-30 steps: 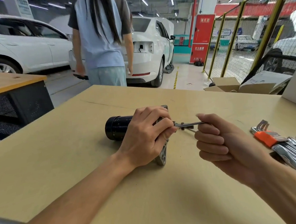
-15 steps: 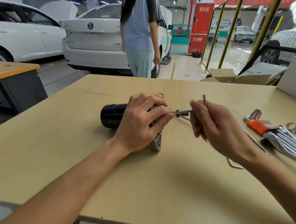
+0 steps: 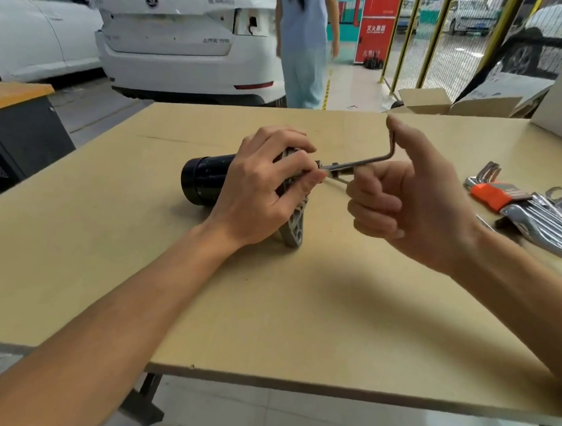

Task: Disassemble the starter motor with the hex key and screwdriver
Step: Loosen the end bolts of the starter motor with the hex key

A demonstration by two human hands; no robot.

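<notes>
Nearby, wrenches (image 3: pixel 540 222) beside cardboard box (image 3: pixel 430 104).

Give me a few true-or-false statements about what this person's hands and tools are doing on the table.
1. The left hand grips the starter motor. True.
2. The starter motor stands upright. False: it lies on its side.
3. The right hand works a bent hex key at the motor. True.
4. The hex key set lies left of the motor. False: it lies to the right.
5. The table is bare metal. False: it looks like light wood.
</notes>
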